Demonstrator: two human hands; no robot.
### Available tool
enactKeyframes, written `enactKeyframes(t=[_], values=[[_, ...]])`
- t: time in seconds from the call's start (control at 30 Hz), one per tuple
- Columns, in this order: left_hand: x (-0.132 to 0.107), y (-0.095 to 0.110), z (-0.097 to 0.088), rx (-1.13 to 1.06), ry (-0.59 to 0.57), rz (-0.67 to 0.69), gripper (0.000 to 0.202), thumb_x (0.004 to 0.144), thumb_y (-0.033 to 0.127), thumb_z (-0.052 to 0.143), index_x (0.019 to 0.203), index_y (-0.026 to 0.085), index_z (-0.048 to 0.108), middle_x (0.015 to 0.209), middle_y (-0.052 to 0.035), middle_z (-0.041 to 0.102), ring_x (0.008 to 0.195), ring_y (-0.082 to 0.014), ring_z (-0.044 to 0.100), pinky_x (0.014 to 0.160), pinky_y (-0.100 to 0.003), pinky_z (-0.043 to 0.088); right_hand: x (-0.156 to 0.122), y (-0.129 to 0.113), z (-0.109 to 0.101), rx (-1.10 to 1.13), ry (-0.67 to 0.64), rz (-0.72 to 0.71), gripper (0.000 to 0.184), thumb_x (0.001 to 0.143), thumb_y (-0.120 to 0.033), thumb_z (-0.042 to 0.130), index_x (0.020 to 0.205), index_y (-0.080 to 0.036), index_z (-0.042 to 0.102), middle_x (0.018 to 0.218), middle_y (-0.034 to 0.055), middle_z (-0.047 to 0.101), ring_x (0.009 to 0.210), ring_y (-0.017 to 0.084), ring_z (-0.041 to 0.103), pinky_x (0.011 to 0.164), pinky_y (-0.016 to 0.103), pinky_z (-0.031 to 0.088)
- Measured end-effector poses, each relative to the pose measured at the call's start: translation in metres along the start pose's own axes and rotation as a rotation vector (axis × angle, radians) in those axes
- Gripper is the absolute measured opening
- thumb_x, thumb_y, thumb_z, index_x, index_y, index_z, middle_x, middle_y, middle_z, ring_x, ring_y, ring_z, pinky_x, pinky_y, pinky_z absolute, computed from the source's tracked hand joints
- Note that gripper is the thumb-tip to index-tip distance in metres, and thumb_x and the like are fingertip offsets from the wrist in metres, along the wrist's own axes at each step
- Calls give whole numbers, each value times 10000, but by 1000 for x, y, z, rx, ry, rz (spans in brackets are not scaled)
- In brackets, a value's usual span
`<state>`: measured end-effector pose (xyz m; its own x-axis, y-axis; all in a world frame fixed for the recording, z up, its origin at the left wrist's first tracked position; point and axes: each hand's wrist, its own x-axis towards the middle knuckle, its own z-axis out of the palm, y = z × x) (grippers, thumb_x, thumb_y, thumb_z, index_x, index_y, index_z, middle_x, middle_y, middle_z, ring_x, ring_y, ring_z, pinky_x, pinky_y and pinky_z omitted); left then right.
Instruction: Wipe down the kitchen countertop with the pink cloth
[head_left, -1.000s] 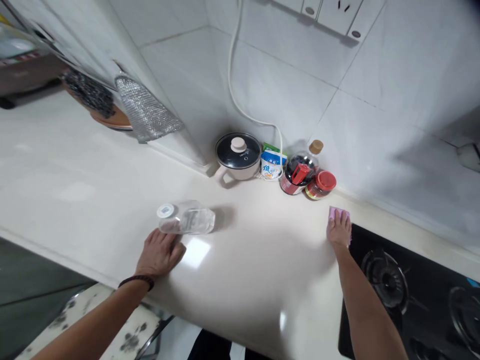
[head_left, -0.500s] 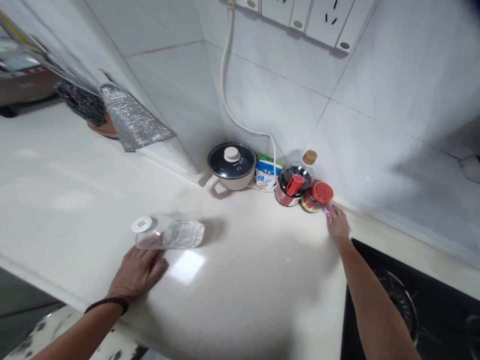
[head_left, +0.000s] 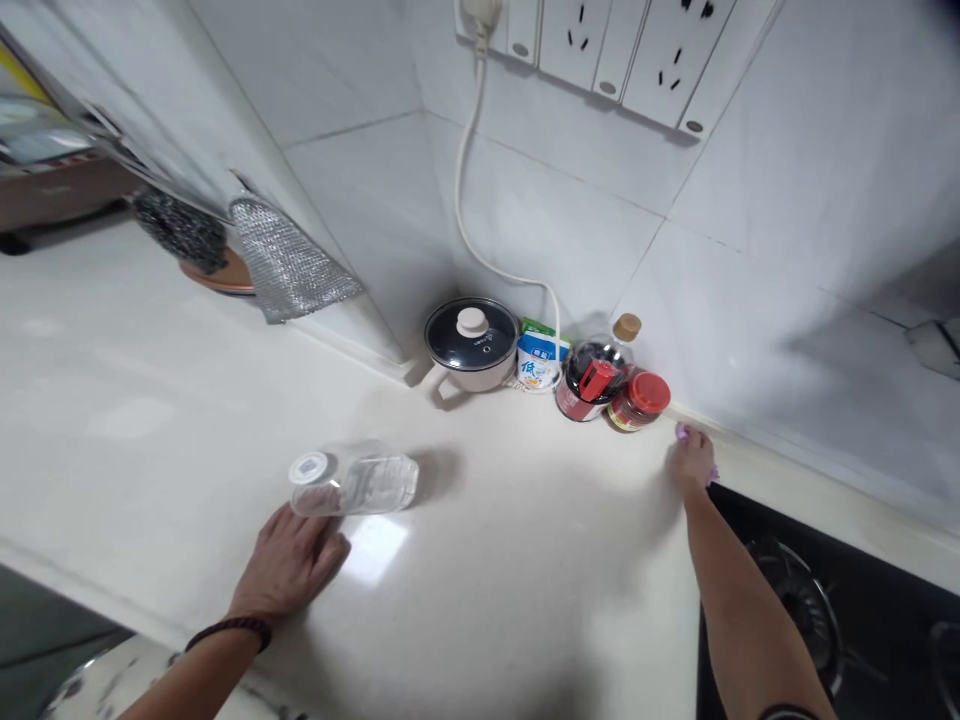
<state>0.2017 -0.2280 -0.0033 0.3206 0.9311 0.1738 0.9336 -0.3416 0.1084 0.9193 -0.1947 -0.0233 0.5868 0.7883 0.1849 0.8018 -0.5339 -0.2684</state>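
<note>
My left hand (head_left: 289, 560) lies on the pale countertop (head_left: 487, 560), its thumb apart from the fingers. Its fingertips reach behind a clear bottle (head_left: 375, 484) with a white cap and clear liquid inside, and show partly through it. At the back edge by the wall, my right hand (head_left: 691, 460) is closed on a pink cloth (head_left: 712, 474), most of it hidden under the fingers. Just left of that hand stands a red-lidded jar (head_left: 646, 395), apart from it. Beside the jar is a dark-filled bottle (head_left: 581, 400) with a red label or clip.
A small lidded electric pot (head_left: 476, 375) and a blue-white packet (head_left: 538, 365) stand in the corner, with a white cord (head_left: 465, 190) running up to the sockets (head_left: 581, 40). A black gas hob (head_left: 780, 580) lies under my right forearm. A silvery mesh cloth (head_left: 289, 260) hangs at left.
My right hand has slid a little to the right with the cloth, away from the red-lidded jar. The view has shifted slightly; my left hand and the clear bottle stay together.
</note>
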Motion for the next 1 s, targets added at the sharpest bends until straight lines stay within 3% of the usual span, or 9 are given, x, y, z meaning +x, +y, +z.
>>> enactKeyframes(t=[0.13,0.23,0.33,0.47,0.63,0.77,0.87,0.93,1.0], values=[[2,1,-1,-2,-4,-6,505,940,388,390,1246,126,695,1334,-192,703,1271,-362,611,1134,-514,434,-19,-38,15,35,-44,-204,498,1033,-333,322,1411,-200,618,1478,126,543,1391,254,455,1190,431,363],[5,3,-4,-19,-10,-9,499,927,388,390,1230,132,692,1290,-195,711,1241,-370,615,1112,-524,452,-43,-55,16,34,-67,-304,518,1050,-332,309,1458,-189,594,1544,122,510,1474,246,379,1236,437,296],[9,5,-7,-39,5,-4,449,912,391,386,1174,190,690,1259,-170,716,1226,-358,620,1116,-515,455,-75,-57,8,10,-86,-330,537,1047,-310,307,1493,-181,577,1582,127,486,1515,241,342,1255,438,258],[13,7,-10,-46,13,8,410,902,403,373,1093,224,688,1194,-161,721,1216,-369,620,1100,-523,463,-128,-52,-4,-39,-93,-259,531,1044,-326,350,1501,-193,587,1627,123,450,1545,273,303,1255,476,259],[16,9,-10,-29,2,11,443,912,412,353,1106,197,688,1261,-181,698,1252,-372,608,1093,-524,459,-219,-40,-25,-108,-80,-131,560,1085,-371,296,1558,-199,542,1680,104,389,1587,313,225,1268,504,240],[16,10,-9,-1,-33,-12,469,911,405,353,1152,172,681,1299,-182,693,1313,-367,578,1135,-518,430,-327,-8,-45,-128,-55,-126,596,1112,-444,240,1606,-207,476,1715,97,323,1603,300,205,1267,511,269],[16,11,-10,1,-62,-15,500,928,402,336,1164,127,679,1311,-213,682,1325,-380,564,1145,-524,418,-405,18,-57,-125,-60,-190,619,1106,-478,276,1688,-269,304,1733,89,282,1597,317,238,1244,543,317],[16,11,-11,-4,-77,-21,489,927,400,348,1168,129,676,1308,-211,680,1326,-378,558,1151,-527,411,-437,27,-61,-125,-44,-203,654,1101,-470,264,1720,-290,155,1740,97,261,1590,345,252,1224,586,337],[16,12,-13,-12,-82,-32,463,914,394,371,1167,149,672,1306,-200,679,1323,-369,556,1154,-529,406,-447,30,-63,-134,-34,-198,673,1099,-466,254,1726,-298,76,1747,103,236,1586,360,260,1211,603,349]])
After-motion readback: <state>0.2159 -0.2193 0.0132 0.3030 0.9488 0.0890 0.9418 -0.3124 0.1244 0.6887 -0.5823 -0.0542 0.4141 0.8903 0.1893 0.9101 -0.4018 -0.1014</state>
